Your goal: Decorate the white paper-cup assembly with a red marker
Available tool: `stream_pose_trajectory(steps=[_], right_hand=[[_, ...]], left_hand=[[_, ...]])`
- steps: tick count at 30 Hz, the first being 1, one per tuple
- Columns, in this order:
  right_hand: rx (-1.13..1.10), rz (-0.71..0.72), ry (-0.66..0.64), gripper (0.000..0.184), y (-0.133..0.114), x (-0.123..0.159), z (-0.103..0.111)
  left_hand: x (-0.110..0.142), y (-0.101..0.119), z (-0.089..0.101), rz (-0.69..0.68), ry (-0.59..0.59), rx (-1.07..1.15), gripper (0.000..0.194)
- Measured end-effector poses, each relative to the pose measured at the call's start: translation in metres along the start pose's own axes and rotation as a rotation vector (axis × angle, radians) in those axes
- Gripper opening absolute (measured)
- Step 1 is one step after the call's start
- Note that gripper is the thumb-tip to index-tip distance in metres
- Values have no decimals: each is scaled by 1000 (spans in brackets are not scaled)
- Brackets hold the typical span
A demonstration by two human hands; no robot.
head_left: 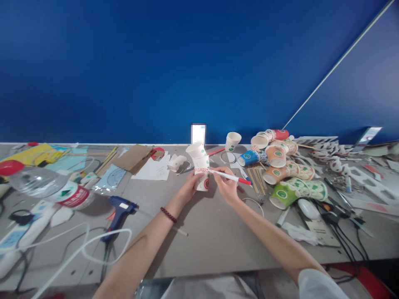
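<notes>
A column of joined paper cups (pixel 201 162), white with green and red prints, stands upright near the middle of the table. My left hand (pixel 188 187) wraps round its lower part from the left. On the other side, my right hand (pixel 226 185) grips a white marker pen (pixel 229 176) with a red end. The pen's left end meets the side of the cups; whether it touches them I cannot tell. A single white paper cup (pixel 232 141) stands behind and to the right.
Left lie a blue glue gun (pixel 120 214), a plastic bottle (pixel 52 187), cardboard (pixel 139 158) and white paper (pixel 152 169). To the right are several coloured cups (pixel 283 195), wooden sticks (pixel 257 181) and black cables (pixel 338 226). A phone (pixel 198 133) leans against the blue wall.
</notes>
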State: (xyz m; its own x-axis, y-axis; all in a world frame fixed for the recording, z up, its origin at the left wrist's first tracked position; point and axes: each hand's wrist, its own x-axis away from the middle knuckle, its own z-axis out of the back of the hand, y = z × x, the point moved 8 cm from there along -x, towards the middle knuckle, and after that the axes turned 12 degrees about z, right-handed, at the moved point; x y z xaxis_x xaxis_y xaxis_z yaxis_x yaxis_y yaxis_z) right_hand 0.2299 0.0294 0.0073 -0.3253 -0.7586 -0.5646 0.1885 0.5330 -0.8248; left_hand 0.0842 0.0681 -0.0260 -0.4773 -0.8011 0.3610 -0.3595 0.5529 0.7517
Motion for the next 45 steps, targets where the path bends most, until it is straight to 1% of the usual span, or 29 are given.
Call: stream_pose_trajectory(steps=[4, 9, 13, 19, 30, 34, 38, 45], right_hand=[[64, 27, -10, 20, -2, 0, 1], [181, 98, -65, 12, -10, 1, -2], [250, 137, -82, 11, -14, 1, -3], [281, 151, -80, 12, -16, 0, -3], [303, 143, -86, 13, -14, 0, -3], [298, 137, -89, 13, -14, 0, -2], [291, 145, -98, 13, -15, 0, -2], [302, 158, -98, 12, -15, 0, -3]], left_hand=[[-2, 1, 1, -21, -7, 22, 25], [-3, 1, 0, -29, -25, 17, 23], [-1, 1, -1, -20, -17, 3, 26], [0, 0, -3, -18, -27, -25, 31], [2, 1, -6, -7, -49, -43, 28], [1, 1, -4, -12, -34, -50, 30], [2, 2, -5, -20, -39, -52, 26], [-2, 0, -3, -35, -47, -25, 29]])
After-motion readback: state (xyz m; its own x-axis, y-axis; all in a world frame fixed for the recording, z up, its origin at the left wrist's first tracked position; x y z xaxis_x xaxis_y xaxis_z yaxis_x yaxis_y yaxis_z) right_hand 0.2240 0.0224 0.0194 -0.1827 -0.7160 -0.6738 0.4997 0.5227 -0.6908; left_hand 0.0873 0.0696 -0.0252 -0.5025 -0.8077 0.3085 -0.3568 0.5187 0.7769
